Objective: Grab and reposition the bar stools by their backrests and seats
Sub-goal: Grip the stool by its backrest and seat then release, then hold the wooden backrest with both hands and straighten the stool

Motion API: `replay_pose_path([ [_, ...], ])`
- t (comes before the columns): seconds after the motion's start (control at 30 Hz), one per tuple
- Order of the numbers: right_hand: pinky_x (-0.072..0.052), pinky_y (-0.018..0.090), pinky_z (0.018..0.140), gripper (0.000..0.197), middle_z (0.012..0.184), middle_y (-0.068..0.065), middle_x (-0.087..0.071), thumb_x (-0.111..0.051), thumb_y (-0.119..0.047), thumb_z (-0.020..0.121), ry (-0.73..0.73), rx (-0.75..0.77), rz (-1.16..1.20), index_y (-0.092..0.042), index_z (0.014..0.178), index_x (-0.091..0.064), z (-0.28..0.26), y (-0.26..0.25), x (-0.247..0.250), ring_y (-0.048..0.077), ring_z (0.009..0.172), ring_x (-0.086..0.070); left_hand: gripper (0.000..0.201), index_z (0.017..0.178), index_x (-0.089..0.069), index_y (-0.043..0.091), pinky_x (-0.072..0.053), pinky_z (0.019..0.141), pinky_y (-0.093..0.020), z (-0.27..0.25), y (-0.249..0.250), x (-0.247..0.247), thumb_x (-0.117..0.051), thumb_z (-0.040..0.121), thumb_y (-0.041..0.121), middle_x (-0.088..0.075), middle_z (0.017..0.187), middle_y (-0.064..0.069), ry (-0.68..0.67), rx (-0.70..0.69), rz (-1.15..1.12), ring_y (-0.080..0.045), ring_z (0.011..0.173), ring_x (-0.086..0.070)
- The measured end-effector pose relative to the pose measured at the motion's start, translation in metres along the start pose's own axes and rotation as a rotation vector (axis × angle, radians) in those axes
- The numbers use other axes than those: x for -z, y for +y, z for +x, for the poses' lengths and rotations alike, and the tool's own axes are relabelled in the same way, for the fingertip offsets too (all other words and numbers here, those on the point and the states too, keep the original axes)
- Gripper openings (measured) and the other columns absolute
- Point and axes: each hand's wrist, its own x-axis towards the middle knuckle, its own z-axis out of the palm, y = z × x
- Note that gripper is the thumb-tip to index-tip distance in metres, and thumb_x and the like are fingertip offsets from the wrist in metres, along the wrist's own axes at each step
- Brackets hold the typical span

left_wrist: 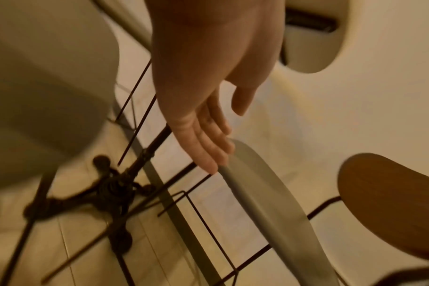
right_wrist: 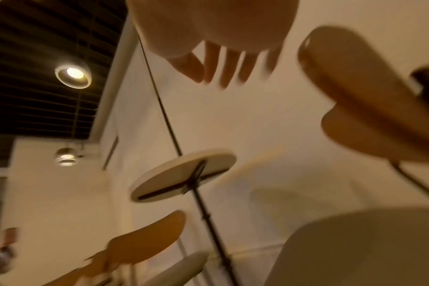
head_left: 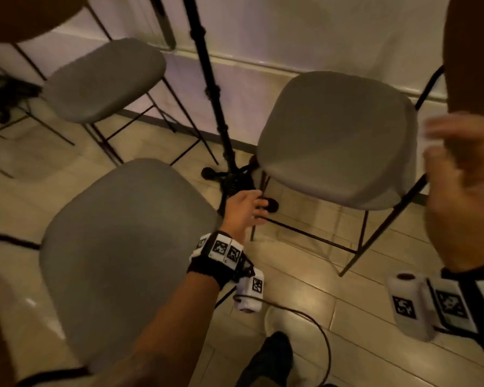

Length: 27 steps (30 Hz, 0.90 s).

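Three bar stools with grey seats stand on the tiled floor. The near stool's seat [head_left: 118,261] is at lower left, the right stool's seat [head_left: 338,138] is at mid right, and a third seat [head_left: 104,79] is at the back left. The right stool's brown backrest [head_left: 472,51] rises at the frame's right edge. My left hand [head_left: 249,208] hangs in the gap between the near and right stools, fingers straight and holding nothing; in the left wrist view its fingertips [left_wrist: 216,160] lie by a grey seat edge [left_wrist: 269,203], contact unclear. My right hand [head_left: 458,169], blurred, is raised and open beside the right stool, near its backrest [right_wrist: 355,96].
A black tripod pole [head_left: 207,79] stands between the stools, its base [head_left: 235,180] just beyond my left hand. A cable [head_left: 313,325] loops on the floor by my shoe [head_left: 271,358]. A round high table [right_wrist: 184,174] and a white wall lie behind.
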Motion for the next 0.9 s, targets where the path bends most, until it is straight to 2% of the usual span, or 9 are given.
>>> replay_pose_path([
  [0.07, -0.040, 0.002, 0.079, 0.017, 0.096, 0.005, -0.065, -0.052, -0.014, 0.095, -0.268, 0.131, 0.039, -0.003, 0.100, -0.065, -0.032, -0.029, -0.032, -0.012, 0.083, -0.056, 0.019, 0.104, -0.060, 0.005, -0.050, 0.049, -0.023, -0.039, -0.014, 0.035, -0.048, 0.097, 0.018, -0.063, 0.081, -0.010, -0.067, -0.028, 0.060, -0.016, 0.058, -0.058],
  [0.13, -0.041, 0.003, 0.074, 0.020, 0.084, 0.005, -0.067, -0.051, -0.016, 0.092, -0.502, 0.214, 0.102, -0.005, 0.092, -0.068, -0.074, -0.075, -0.063, -0.004, 0.077, -0.059, 0.016, 0.096, -0.060, 0.009, -0.043, 0.044, -0.017, -0.079, -0.038, 0.073, -0.047, 0.098, 0.018, -0.061, 0.075, -0.006, -0.100, -0.091, 0.104, -0.010, 0.054, -0.054],
  [0.27, -0.045, 0.008, 0.078, 0.024, 0.087, -0.002, -0.068, -0.050, -0.021, 0.091, -0.815, 0.277, 0.285, -0.007, 0.091, -0.070, -0.139, -0.131, -0.105, 0.001, 0.083, -0.061, 0.019, 0.086, -0.060, 0.018, -0.045, 0.047, -0.016, -0.157, -0.102, 0.159, -0.046, 0.099, 0.018, -0.061, 0.072, 0.001, -0.083, -0.119, 0.312, 0.000, 0.048, -0.055],
  [0.43, -0.052, 0.033, 0.080, 0.026, 0.097, 0.004, -0.069, -0.051, -0.021, 0.092, -0.923, 0.322, 0.427, -0.005, 0.102, -0.068, -0.202, -0.209, -0.135, 0.015, 0.091, -0.064, 0.011, 0.101, -0.063, 0.016, -0.049, 0.056, -0.016, -0.226, -0.148, 0.273, -0.054, 0.094, 0.019, -0.067, 0.082, 0.005, -0.145, -0.086, 0.596, -0.002, 0.063, -0.062],
  [0.53, -0.050, 0.026, 0.086, 0.040, 0.115, -0.004, -0.064, -0.049, -0.037, 0.091, -0.998, 0.267, 0.408, -0.014, 0.121, -0.061, -0.224, -0.260, -0.146, 0.005, 0.104, -0.058, 0.021, 0.086, -0.071, 0.031, -0.049, 0.057, -0.023, -0.240, -0.149, 0.353, -0.056, 0.092, 0.018, -0.071, 0.089, -0.001, -0.059, -0.025, 0.642, -0.008, 0.069, -0.066],
  [0.6, -0.049, 0.019, 0.092, 0.055, 0.128, -0.010, -0.057, -0.046, -0.051, 0.088, -1.058, 0.231, 0.398, -0.021, 0.134, -0.051, -0.234, -0.290, -0.157, -0.001, 0.114, -0.052, 0.049, 0.072, -0.076, 0.033, -0.046, 0.054, -0.026, -0.241, -0.138, 0.401, -0.050, 0.093, -0.002, -0.072, 0.072, 0.003, 0.105, -0.041, 0.535, -0.003, 0.056, -0.064],
  [0.7, -0.040, 0.010, 0.097, 0.073, 0.143, -0.020, -0.041, -0.045, -0.066, 0.082, -1.172, 0.251, 0.299, -0.031, 0.145, -0.035, -0.248, -0.331, -0.181, -0.009, 0.126, -0.039, 0.035, 0.077, -0.068, 0.020, -0.050, 0.053, -0.022, -0.236, -0.101, 0.461, -0.049, 0.092, -0.006, -0.068, 0.051, 0.014, 0.346, -0.234, 0.534, 0.002, 0.049, -0.061],
  [0.83, -0.044, 0.017, 0.095, 0.068, 0.141, -0.015, -0.050, -0.042, -0.063, 0.087, -1.104, 0.363, 0.040, -0.027, 0.145, -0.036, -0.264, -0.364, -0.213, -0.003, 0.122, -0.043, 0.015, 0.095, -0.061, 0.023, -0.057, 0.065, -0.035, -0.206, -0.028, 0.522, -0.048, 0.097, 0.015, -0.068, 0.089, -0.009, 0.477, -0.507, 0.423, -0.018, 0.071, -0.064],
  [0.9, -0.057, 0.027, 0.083, 0.056, 0.127, -0.013, -0.062, -0.039, -0.056, 0.090, -1.026, 0.393, -0.080, -0.026, 0.137, -0.048, -0.269, -0.373, -0.220, 0.000, 0.108, -0.057, 0.020, 0.114, -0.057, 0.014, -0.059, 0.069, -0.040, -0.193, 0.007, 0.540, -0.047, 0.097, 0.018, -0.064, 0.092, -0.001, 0.525, -0.632, 0.397, -0.018, 0.075, -0.064],
])
